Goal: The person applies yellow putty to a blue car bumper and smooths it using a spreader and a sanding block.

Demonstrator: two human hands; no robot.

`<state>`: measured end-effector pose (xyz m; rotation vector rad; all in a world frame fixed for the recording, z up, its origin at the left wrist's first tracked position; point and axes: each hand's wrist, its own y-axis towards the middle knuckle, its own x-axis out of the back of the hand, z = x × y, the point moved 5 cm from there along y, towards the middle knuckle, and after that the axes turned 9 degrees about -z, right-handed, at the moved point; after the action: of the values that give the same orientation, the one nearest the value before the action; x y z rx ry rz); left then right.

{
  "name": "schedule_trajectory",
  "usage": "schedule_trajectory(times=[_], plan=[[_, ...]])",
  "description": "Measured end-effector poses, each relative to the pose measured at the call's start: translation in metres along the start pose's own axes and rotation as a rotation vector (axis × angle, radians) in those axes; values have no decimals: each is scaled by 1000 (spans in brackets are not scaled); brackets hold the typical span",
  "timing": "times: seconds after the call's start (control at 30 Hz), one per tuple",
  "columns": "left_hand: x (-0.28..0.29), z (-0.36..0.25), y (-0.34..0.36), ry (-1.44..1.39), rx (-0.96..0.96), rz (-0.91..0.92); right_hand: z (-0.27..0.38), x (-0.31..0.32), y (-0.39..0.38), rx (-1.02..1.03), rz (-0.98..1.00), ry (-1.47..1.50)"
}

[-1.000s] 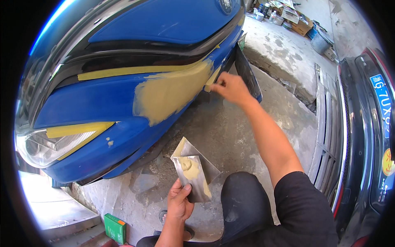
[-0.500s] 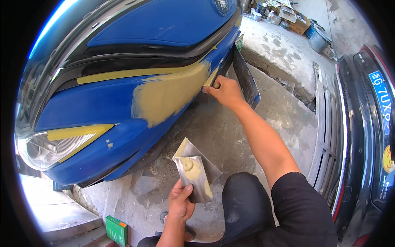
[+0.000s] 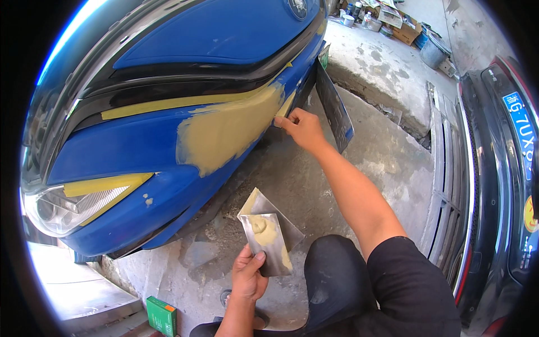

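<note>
My left hand (image 3: 249, 276) is closed on metal putty spreaders. The front spreader plate (image 3: 268, 247) carries a lump of tan body filler (image 3: 261, 227), and a second plate (image 3: 289, 231) fans out behind it. Up at the edge of the blue car bumper (image 3: 129, 194), my right hand (image 3: 303, 128) pinches a filler-coated spreader (image 3: 286, 104), its blade against the edge; part of it is hidden by my fingers. A broad smear of tan filler (image 3: 219, 137) covers the bumper beside it. Yellow masking tape (image 3: 185, 104) runs above the smear.
A dark panel (image 3: 335, 106) juts out just beyond my right hand. The headlight (image 3: 62, 208) has yellow tape along its edges. On the right stands a dark car (image 3: 497, 168) beside a metal grate (image 3: 441, 208). A green box (image 3: 161, 315) sits at lower left; a bucket (image 3: 434, 53) stands far right.
My right hand, at the bumper edge, has shifted very slightly with its spreader. The left hand keeps its hold on the plates. The whole view has moved a little.
</note>
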<state>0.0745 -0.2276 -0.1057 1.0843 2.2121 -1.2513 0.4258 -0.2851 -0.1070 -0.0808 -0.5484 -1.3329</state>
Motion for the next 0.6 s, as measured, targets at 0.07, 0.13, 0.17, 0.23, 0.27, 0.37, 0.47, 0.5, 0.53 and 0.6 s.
schedule_trajectory(times=[0.07, 0.13, 0.17, 0.23, 0.27, 0.37, 0.47, 0.5, 0.53, 0.6], plan=[[-1, 0, -1, 2, 0, -2, -15, -1, 1, -171, 72, 188], [-1, -1, -2, -3, -1, 7, -27, 0, 0, -339, 144, 383], [-2, -2, -2, -6, 0, 12, -31, 1, 0, -342, 158, 391], [-1, -2, -2, -4, -13, 8, -30, 2, -2, -349, 187, 409], [-1, -3, -2, -2, -19, 6, -29, 0, 0, -323, 187, 386], [2, -2, -2, 4, -15, 3, -18, -3, 2, -254, 179, 254], [-1, 4, 1, 12, 7, 20, -38, 6, 7, -151, 134, 25], [-1, 3, 1, 14, 4, 19, -39, 6, 4, -105, 123, -15], [-2, 3, 1, 15, 2, 19, -40, 7, 2, -59, 111, -56], [0, 1, 1, 21, -10, -4, -20, 1, -4, 131, 14, -144]])
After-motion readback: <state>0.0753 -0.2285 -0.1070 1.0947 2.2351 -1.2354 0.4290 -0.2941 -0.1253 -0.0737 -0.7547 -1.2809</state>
